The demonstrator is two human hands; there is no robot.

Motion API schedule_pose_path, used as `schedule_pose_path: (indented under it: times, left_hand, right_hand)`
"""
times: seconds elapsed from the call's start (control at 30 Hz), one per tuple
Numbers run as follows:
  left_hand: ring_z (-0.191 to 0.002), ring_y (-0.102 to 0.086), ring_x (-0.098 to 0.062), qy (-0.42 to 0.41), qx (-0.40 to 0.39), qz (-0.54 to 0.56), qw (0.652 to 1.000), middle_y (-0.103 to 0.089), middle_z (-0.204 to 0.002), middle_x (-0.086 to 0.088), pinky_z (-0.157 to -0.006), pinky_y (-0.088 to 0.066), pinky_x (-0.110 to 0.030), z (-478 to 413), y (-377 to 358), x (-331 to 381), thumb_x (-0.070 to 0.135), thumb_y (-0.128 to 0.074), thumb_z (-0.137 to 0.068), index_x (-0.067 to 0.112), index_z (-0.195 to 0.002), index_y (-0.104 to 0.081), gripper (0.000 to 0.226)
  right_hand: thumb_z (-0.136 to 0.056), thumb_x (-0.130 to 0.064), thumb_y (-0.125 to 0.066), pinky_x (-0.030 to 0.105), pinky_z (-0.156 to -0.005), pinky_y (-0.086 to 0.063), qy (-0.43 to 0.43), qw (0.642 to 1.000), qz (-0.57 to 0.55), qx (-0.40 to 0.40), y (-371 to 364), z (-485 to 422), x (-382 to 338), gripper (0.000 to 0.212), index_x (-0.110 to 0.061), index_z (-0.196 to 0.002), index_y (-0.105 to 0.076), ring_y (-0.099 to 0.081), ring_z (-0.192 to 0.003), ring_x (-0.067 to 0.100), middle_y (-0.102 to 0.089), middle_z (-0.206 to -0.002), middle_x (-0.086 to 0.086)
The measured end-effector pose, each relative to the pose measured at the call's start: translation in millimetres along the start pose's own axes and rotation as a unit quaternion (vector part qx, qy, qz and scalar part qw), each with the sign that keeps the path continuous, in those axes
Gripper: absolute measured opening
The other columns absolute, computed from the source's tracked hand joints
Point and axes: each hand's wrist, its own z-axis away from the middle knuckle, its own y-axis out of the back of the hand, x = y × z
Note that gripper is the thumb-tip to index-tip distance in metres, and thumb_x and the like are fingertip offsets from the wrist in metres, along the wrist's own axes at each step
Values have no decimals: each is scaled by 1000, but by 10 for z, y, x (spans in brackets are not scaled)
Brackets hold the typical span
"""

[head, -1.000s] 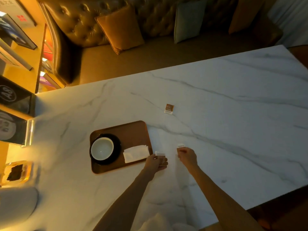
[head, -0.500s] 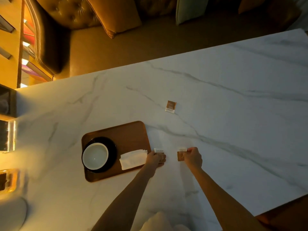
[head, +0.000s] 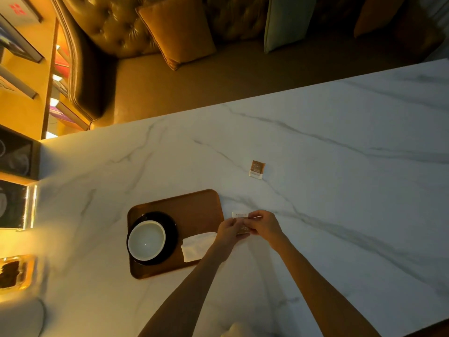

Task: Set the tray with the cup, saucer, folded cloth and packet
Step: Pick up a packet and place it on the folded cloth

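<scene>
At the right-hand edge of the wooden tray (head: 192,205), in the head view, both hands meet over the marble table (head: 340,190). The left hand (head: 227,231) and the right hand (head: 263,226) are each pinched closed on small packets (head: 240,215); a white strip shows above the fingers and a brownish patch between them, but whether that is one sachet or two I cannot tell. On the tray, the white cup (head: 146,240) sits in the black saucer (head: 172,229) at about 8 o'clock from the tray's centre, and the folded cloth (head: 196,244) lies at about 4 o'clock, its near end under the left wrist. A spare packet (head: 256,169) lies well apart on the marble at 1 o'clock from the tray.

The packet looks nearly weightless, thin and flexible, likely slick foil or paper; a light fingertip pinch on the sealed edge should serve, rather than squeezing the filled middle.
</scene>
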Motion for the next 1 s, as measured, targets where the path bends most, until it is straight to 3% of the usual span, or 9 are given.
schedule_pose_path:
  times: [0.1, 0.23, 0.33, 0.47, 0.6, 0.73, 0.83, 0.9, 1.0]
  left_hand:
    - [-79, -67, -25, 2, 47, -24, 999, -66, -95, -18, -72, -59, -32, -118, 31, 147, 3, -45, -99, -5, -107, -60, 19]
    - [-69, -63, -23, 17, 74, 4, 997, -63, -82, -14, -56, -58, -28, -306, 58, 508, -2, -39, -100, -4, -104, -54, 15]
    - [-66, -59, -25, 32, 98, 55, 993, -59, -78, -16, -58, -54, -32, -477, 70, 799, -5, -38, -99, -3, -89, -54, 18]
    - [-62, -55, -23, 39, 103, 80, 991, -55, -74, -16, -50, -49, -27, -661, 105, 1042, -8, -39, -97, 0, -81, -51, 21]
    - [-66, -56, -23, 43, 97, 78, 991, -56, -79, -16, -61, -50, -31, -700, 150, 1150, -7, -40, -96, -2, -96, -51, 12]
    - [-66, -52, -26, 76, 117, 94, 986, -54, -78, -17, -64, -46, -33, -670, 189, 1173, -3, -36, -99, -2, -87, -52, 21]
    - [-66, -51, -28, 97, 119, 91, 984, -53, -79, -19, -62, -44, -34, -536, 253, 1204, 1, -33, -101, -1, -81, -52, 28]
    - [-71, -53, -29, 90, 110, 78, 987, -54, -88, -22, -62, -49, -36, -398, 306, 1237, -1, -34, -99, -5, -95, -51, 18]
    - [-77, -57, -31, 63, 74, 99, 990, -57, -90, -23, -75, -51, -43, -112, 390, 1356, 4, -38, -98, -5, -109, -47, 16]
  right_hand:
    - [-82, -4, -68, 29, -61, -58, -8, 998, 50, -27, 12, -176, -185, 13, -4, -94, -68, -66, -67, 21, -68, -85, 15]
    - [-83, -11, -57, 37, -74, -56, 52, 976, 150, 147, 126, -572, -588, 18, -3, -85, -74, -68, -80, 31, -73, -83, 16]
    - [-86, -17, -55, 38, -76, -52, 19, 960, 147, 236, 198, -923, -870, 24, 1, -91, -71, -66, -93, 37, -71, -95, 21]
    - [-85, -33, -64, 43, -88, -53, -50, 959, 161, 228, 181, -1258, -966, 46, 4, -111, -60, -62, -106, 39, -65, -114, 23]
    - [-85, -20, -62, 45, -87, -54, -80, 957, 155, 231, 121, -1425, -889, 35, 3, -111, -60, -63, -104, 39, -65, -113, 24]
    - [-86, -18, -59, 43, -90, -53, -72, 965, 130, 215, 162, -1421, -866, 30, 4, -106, -65, -63, -103, 37, -67, -110, 23]
    - [-86, -17, -62, 40, -78, -53, -45, 978, 80, 189, 201, -1290, -892, 26, 2, -103, -69, -65, -86, 33, -70, -100, 22]
    - [-85, -17, -67, 37, -66, -50, -37, 994, 1, 103, 214, -1131, -943, 32, 4, -109, -65, -58, -69, 25, -66, -89, 19]
    - [-90, -9, -61, 38, -80, -55, -14, 996, -74, -53, 206, -793, -1148, 31, 0, -119, -57, -62, -85, 25, -62, -105, 18]
